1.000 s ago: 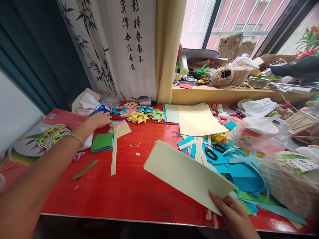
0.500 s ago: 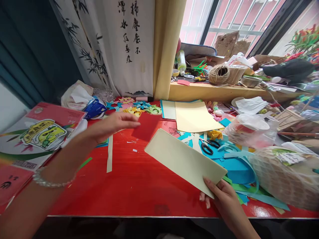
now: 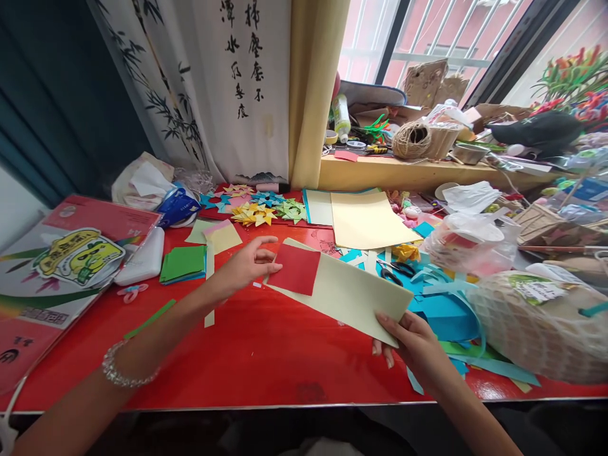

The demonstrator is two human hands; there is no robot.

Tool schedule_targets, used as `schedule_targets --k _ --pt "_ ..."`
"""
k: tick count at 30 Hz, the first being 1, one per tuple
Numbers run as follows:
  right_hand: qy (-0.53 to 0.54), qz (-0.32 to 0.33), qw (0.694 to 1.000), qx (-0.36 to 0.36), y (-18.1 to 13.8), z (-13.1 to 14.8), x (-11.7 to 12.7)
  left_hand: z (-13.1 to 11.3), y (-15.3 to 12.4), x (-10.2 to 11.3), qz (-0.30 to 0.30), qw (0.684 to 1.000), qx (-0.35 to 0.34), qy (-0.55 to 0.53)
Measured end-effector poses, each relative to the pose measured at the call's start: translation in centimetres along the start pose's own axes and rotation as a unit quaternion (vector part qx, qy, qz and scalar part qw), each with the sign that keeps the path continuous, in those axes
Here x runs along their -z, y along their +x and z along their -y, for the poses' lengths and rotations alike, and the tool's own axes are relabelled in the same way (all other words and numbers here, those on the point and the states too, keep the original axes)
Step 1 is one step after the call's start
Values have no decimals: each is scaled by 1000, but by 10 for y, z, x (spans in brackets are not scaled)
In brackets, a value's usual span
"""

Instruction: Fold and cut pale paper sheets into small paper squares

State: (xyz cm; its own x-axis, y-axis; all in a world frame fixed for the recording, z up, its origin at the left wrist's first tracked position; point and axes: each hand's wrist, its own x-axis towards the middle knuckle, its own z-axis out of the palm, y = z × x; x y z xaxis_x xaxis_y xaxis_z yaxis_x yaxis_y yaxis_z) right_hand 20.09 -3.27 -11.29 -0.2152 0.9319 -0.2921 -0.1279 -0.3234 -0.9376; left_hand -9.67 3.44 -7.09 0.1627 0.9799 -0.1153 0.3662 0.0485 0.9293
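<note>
My left hand (image 3: pixel 247 263) pinches a small red paper square (image 3: pixel 297 269) and lays it on the left end of a long pale yellow sheet (image 3: pixel 354 297). My right hand (image 3: pixel 411 345) grips that sheet by its lower right corner, thumb on top, holding it slanted just above the red table (image 3: pixel 247 354). A bead bracelet (image 3: pixel 126 373) is on my left wrist. Black-handled scissors (image 3: pixel 394 272) lie just behind the sheet among blue paper strips (image 3: pixel 441 304).
Folded paper stars (image 3: pixel 259 212) lie at the back by the curtain. A green paper stack (image 3: pixel 183 263), a cream strip (image 3: pixel 209 291), a paper pack (image 3: pixel 61 266) sit left. A larger yellow sheet (image 3: pixel 368 218), bagged items (image 3: pixel 546 323) crowd the right. A cluttered windowsill (image 3: pixel 427 171) runs behind.
My left hand came back from the far left of the table with a red square and brought it onto the yellow sheet. My right hand drew the sheet slightly leftward and lower.
</note>
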Motion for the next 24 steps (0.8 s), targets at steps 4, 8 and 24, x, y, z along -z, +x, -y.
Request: schedule_targets --k 4,8,24 --pt "-33 33 999 17 9 5 3 5 1 1 52 998 -10 -17" --pt "-88 69 993 43 25 16 6 12 4 4 6 999 -10 -40" --pt "-209 38 952 220 134 3 -11 77 24 26 -81 991 -98 32"
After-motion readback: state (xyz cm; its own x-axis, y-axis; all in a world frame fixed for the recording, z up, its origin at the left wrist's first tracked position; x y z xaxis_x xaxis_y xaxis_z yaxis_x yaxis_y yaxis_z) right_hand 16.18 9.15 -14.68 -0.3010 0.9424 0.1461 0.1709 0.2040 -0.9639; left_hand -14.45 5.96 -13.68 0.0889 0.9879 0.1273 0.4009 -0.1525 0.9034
